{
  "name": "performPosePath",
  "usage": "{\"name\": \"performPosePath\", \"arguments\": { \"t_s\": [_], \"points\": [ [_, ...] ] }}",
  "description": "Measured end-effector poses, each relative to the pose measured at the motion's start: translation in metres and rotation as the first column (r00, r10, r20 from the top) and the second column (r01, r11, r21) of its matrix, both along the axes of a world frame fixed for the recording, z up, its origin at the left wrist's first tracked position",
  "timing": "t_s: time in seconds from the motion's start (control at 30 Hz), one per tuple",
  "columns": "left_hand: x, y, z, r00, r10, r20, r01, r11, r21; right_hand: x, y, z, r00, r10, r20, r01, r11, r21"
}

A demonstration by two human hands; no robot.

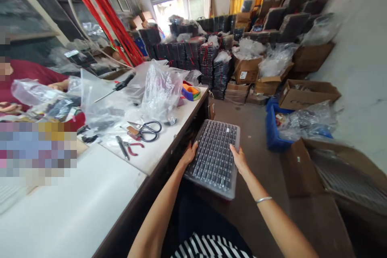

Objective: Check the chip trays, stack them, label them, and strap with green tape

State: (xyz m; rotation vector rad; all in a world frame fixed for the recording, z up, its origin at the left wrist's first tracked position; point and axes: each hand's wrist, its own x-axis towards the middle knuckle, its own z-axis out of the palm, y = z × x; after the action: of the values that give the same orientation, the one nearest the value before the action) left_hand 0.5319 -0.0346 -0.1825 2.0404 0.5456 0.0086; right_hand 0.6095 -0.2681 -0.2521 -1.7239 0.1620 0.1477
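Observation:
A clear plastic tray (215,159) filled with rows of small dark parts is held beside the table's edge, above the floor. My left hand (190,154) grips its left side, thumb on the rim. On the opposite side my right hand (238,157) holds the rim, with the fingers partly hidden under it. Whether more trays are stacked beneath this one, I cannot tell.
The white table (90,201) on the left bears scissors (148,131), red-handled pliers (133,148), tape rolls (192,92) and plastic bags (163,88). Another person sits across it. A blue crate (273,133) and cardboard boxes (311,96) line the right; stacked trays (207,64) stand behind.

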Motion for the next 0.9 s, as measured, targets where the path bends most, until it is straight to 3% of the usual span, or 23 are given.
{"name": "performPosePath", "arguments": {
  "t_s": [0.1,0.2,0.3,0.4,0.47,0.53,0.6,0.73,0.83,0.9],
  "points": [
    [-0.046,-0.001,0.017,0.999,0.026,0.037,-0.028,0.999,0.044,0.001,0.0,0.012,1.0,0.013,-0.014,-0.013,1.0,0.005],
    [-0.114,0.001,0.036,0.997,-0.036,0.068,0.033,0.999,0.044,-0.005,-0.003,0.026,0.999,0.026,-0.018,-0.026,1.0,0.008],
    [-0.177,0.005,0.062,0.986,-0.101,0.13,0.1,0.995,0.012,-0.016,-0.009,0.047,0.999,-0.036,0.014,0.037,0.999,-0.019],
    [-0.211,0.009,0.092,0.963,-0.116,0.244,0.126,0.992,-0.028,-0.031,-0.011,0.077,0.986,-0.118,0.119,0.121,0.993,-0.013],
    [-0.214,0.012,0.107,0.941,-0.102,0.323,0.124,0.991,-0.051,-0.042,-0.004,0.099,0.974,-0.119,0.195,0.116,0.993,0.026],
    [-0.208,0.016,0.116,0.926,-0.08,0.369,0.115,0.991,-0.072,-0.056,0.011,0.118,0.97,-0.046,0.238,0.03,0.997,0.073],
    [-0.198,0.02,0.115,0.922,-0.051,0.384,0.093,0.992,-0.09,-0.072,0.032,0.132,0.967,0.102,0.235,-0.131,0.985,0.11],
    [-0.185,0.029,0.1,0.924,0.018,0.381,0.029,0.993,-0.117,-0.105,0.058,0.147,0.892,0.443,0.086,-0.451,0.879,0.153],
    [-0.186,0.034,0.092,0.922,0.035,0.384,0.022,0.989,-0.144,-0.122,0.036,0.156,0.844,0.537,-0.01,-0.527,0.832,0.173],
    [-0.189,0.035,0.09,0.921,0.037,0.388,0.029,0.986,-0.163,-0.125,0.007,0.163,0.847,0.531,-0.038,-0.518,0.838,0.172]
  ]
}}
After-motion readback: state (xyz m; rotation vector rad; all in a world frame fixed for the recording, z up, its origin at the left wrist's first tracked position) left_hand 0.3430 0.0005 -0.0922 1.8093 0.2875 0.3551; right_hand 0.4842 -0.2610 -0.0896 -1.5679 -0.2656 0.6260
